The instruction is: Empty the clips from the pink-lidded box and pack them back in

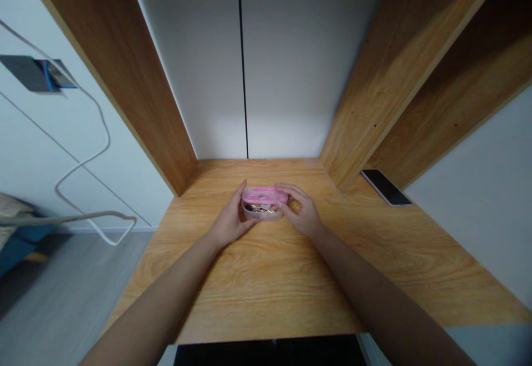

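the left hand and the right hand are closed on a pink box, one on each side. the box sits on the table, near the middle, with shiny bits inside. a black phone lies off to the right.

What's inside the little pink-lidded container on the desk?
Small metal pieces show at the front of the container, too blurred to identify. The pink lid, left hand and right hand hide the rest.
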`<state>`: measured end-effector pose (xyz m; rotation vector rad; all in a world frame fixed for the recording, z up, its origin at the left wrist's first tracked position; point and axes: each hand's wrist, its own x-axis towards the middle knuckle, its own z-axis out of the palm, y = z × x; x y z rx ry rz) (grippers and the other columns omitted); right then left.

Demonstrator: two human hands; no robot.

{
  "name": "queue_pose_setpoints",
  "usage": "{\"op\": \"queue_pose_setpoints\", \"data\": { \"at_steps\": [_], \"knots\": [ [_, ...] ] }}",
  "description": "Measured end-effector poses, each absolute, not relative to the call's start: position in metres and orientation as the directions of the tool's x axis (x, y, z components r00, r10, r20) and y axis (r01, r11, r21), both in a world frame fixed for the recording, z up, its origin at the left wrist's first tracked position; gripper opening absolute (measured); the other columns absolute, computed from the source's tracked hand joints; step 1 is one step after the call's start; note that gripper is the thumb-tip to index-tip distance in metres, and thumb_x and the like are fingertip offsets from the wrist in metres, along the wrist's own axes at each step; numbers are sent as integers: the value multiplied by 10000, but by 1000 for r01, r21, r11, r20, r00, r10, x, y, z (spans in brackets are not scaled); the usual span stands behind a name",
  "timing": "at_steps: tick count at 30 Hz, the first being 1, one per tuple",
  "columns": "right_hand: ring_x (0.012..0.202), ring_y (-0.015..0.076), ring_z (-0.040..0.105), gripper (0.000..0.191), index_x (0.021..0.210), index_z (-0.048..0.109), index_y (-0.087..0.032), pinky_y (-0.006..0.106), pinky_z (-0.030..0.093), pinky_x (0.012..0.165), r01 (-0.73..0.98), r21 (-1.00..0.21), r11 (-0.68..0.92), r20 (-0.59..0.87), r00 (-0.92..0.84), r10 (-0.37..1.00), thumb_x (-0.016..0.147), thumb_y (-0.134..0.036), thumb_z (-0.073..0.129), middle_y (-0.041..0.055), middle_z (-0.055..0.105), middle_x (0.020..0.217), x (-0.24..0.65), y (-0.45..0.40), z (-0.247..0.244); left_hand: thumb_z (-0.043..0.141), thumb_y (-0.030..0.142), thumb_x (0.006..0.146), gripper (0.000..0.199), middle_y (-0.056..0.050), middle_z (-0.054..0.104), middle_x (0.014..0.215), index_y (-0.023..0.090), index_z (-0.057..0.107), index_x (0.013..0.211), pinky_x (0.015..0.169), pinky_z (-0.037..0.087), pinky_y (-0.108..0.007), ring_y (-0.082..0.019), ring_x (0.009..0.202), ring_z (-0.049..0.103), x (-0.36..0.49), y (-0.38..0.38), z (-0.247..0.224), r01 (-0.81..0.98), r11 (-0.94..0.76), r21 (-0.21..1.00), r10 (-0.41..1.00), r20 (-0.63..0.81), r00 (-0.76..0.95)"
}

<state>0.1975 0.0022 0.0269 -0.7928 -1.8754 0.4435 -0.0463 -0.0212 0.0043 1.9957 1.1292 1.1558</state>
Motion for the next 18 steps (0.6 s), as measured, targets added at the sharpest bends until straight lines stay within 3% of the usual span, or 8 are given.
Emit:
{"op": "queue_pose_setpoints", "data": {
  "at_steps": [8,14,18],
  "knots": [
    [1195,258,628,345,1212,674,-249,448,506,1046,297,-595,746,678,-312,665,868,-220,665,97,684,1255,196,-2,30,751,353,837,970,-186,485,1496,196,169,1598,1187,347,-523,-332,1368,497,-48,-25,8,349,-512,785,858,445,258],
    [1198,259,628,341,1215,667,-249,450,505,1050,301,-585,753,674,-337,658,875,-231,659,102,682,1256,196,-3,30,671,350,905,707,-156,512,1481,206,369,1528,1189,351,-487,-304,1359,508,-48,-22,5,331,-475,815,880,433,197],
    [1198,259,629,330,1224,663,-255,449,506,1047,300,-586,753,673,-337,658,895,-261,654,100,685,1252,198,-2,30,686,347,895,664,-150,557,1424,207,427,1490,1158,395,-467,-282,1289,566,-46,-18,0,247,-444,862,896,417,155]
  ]
}}
